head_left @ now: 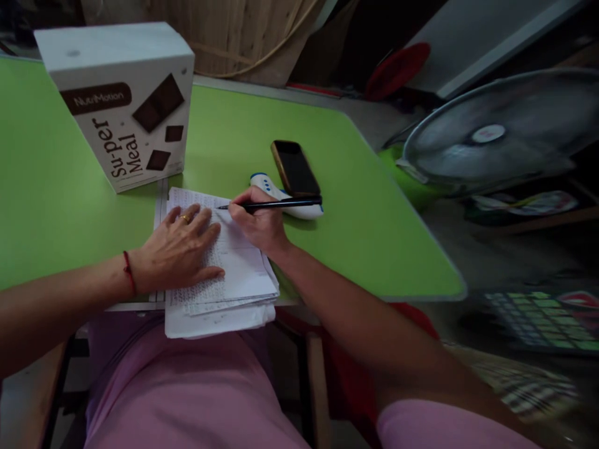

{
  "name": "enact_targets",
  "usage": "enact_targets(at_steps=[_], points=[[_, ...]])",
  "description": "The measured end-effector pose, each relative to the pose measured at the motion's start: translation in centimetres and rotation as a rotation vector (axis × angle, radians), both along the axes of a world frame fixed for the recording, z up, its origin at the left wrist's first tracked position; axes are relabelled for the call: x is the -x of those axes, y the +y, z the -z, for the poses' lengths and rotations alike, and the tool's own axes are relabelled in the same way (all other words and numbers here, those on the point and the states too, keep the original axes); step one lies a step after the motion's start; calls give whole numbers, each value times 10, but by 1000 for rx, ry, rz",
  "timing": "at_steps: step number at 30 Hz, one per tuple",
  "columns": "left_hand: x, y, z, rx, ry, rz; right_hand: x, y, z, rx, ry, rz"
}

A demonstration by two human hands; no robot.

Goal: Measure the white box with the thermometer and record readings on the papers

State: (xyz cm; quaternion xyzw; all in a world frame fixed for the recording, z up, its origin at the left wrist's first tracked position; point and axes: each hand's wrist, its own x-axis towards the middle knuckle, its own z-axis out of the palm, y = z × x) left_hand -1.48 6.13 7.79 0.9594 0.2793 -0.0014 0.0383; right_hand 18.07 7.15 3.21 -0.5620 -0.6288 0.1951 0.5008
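A stack of white paper sheets (243,271) covered in rows of small writing lies at the near edge of the green table, its lower end jutting past the edge. My left hand (180,246) rests flat on the sheets with fingers spread, a ring on one finger. In my right hand (262,224) is a black pen (294,202), pinched between thumb and fingers. The pen's tip meets the top sheet just right of my left fingertips, or hovers very close; I cannot tell which. Beneath the pen's rear end lies a white and blue handheld device (306,212), partly hidden.
A tall white box (135,112) printed "Su-per Meal" stands at the back left of the green table (374,243). A smartphone (296,167) lies beyond my right hand, against the white device. Right of the table stands a large fan (486,134).
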Motion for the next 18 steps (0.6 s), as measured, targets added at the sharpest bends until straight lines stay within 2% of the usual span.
enact_targets(at_steps=[9, 18], points=[[-2, -1, -4, 3, 14, -11, -1, 3, 8, -85, -18, -24], [-3, -1, -6, 10, 35, -16, -2, 4, 9, -82, -41, -51]])
